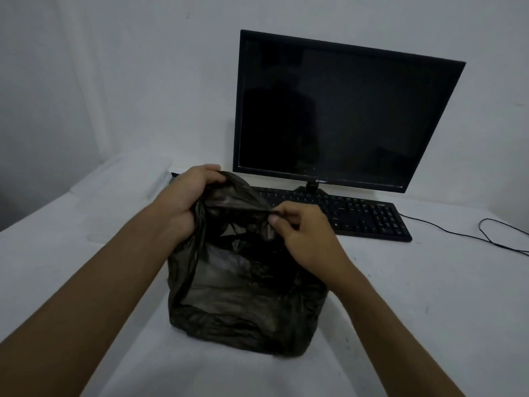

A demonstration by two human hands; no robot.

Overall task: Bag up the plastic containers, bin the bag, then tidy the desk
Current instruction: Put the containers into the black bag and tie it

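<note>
A dark, half-transparent plastic bag stands on the white desk in front of me, bulging with shapes inside that I cannot make out. My left hand grips the bag's top rim on the left side. My right hand pinches the rim on the right between thumb and fingers. The rim is stretched between both hands. A clear plastic container lies on the desk at the back left, and a flat clear piece lies nearer, left of my left arm.
A black monitor with a dark screen stands at the back right. A black keyboard lies before it, partly behind the bag. A black cable trails across the desk at the right. A grey wall is behind.
</note>
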